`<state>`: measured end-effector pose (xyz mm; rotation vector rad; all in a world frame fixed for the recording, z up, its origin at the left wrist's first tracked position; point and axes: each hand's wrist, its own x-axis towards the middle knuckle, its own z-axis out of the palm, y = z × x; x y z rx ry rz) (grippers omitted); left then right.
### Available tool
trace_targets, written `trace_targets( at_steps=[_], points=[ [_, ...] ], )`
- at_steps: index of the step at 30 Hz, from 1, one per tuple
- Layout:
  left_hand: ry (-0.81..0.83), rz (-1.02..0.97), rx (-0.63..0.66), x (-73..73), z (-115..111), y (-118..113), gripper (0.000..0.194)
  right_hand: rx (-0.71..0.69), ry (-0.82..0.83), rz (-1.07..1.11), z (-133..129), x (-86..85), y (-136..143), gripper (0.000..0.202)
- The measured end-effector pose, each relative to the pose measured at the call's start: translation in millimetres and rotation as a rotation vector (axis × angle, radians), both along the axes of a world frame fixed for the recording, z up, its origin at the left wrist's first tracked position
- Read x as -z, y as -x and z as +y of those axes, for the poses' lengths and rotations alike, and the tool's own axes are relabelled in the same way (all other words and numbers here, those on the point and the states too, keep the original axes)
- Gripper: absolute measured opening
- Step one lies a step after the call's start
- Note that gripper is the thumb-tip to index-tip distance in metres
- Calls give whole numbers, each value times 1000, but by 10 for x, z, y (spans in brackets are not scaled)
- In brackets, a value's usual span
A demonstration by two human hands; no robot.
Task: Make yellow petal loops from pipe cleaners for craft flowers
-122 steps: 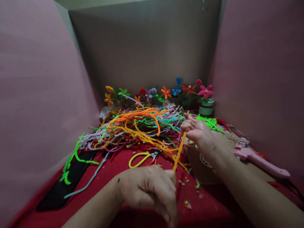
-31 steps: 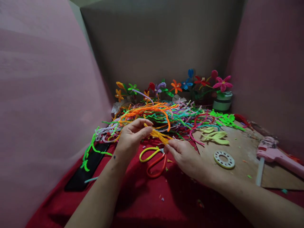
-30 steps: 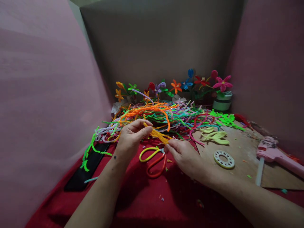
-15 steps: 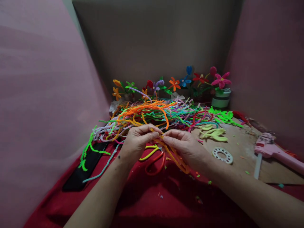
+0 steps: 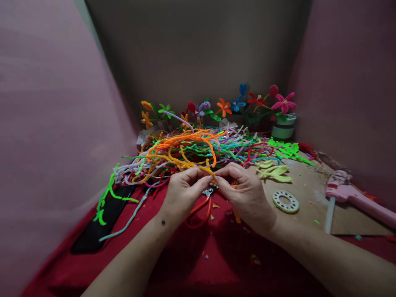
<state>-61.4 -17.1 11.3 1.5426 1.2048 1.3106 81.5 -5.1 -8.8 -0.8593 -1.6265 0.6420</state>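
My left hand (image 5: 187, 187) and my right hand (image 5: 246, 194) meet over the middle of the table, thumbs and fingertips pinched together on an orange-yellow pipe cleaner (image 5: 208, 168). Part of it stands up above the fingertips, and an orange stretch hangs below my right palm. My fingers hide the spot where it is gripped. Just beneath the hands lie small cutters (image 5: 210, 191) with red handles and a metal head. Behind them spreads a big tangled heap of many-coloured pipe cleaners (image 5: 185, 144).
Fuzzy flowers (image 5: 224, 107) line the back, with a pale green jar (image 5: 284, 127) at right. Yellow petal shapes (image 5: 275, 172), a white holed ring (image 5: 285, 201) and a pink glue gun (image 5: 349, 192) rest on a brown board. A black phone-like slab (image 5: 93, 233) lies left.
My hands have come closer together and turned inward. The orange loop that hung long below them is now mostly hidden, with an end showing above the fingertips. The view has shifted slightly.
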Motion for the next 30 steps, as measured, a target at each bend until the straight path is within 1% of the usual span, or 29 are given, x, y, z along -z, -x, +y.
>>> trace_targets(
  at_steps=[3,6,11,13,16,21,26,30],
  points=[
    [106,-94,38,27,19,-18,12,40,-137,-85,6,30,1,11],
    [172,-163,55,43,30,-2,12,57,-185,-131,11,44,2,11],
    [282,-305,147,54,36,14,13,53,-276,-211,26,70,-17,14],
    [337,-366,156,56,38,9,12,40,-319,-245,36,90,-27,15],
    [411,-444,130,53,41,-7,11,41,-365,-275,47,119,-29,15],
    [454,-481,120,37,39,-35,8,58,-412,-258,49,144,-4,15],
    [457,-496,136,32,22,-51,5,54,-403,-253,44,150,13,17],
    [443,-469,143,51,27,-47,8,46,-386,-243,38,149,13,17]
  ],
)
